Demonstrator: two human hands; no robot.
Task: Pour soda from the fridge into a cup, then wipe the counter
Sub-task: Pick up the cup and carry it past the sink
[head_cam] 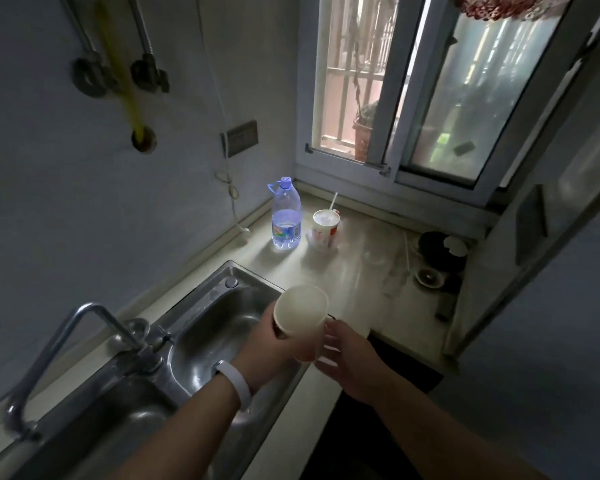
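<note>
An empty pale paper cup (300, 311) is held above the right edge of the steel sink, its mouth tilted toward me. My left hand (274, 348), with a white band on the wrist, wraps the cup from the left and below. My right hand (347, 358) touches the cup's lower right side with its fingertips. The light counter (357, 268) runs from the sink back to the window. No soda bottle or can and no cloth are in view.
A clear water bottle (285, 216) with a blue cap stands at the counter's back corner, beside a red-and-white takeaway cup (325, 226) with a straw. The sink (219, 327) and its tap (84, 327) lie left. Dark round objects (437, 251) sit at the counter's right end.
</note>
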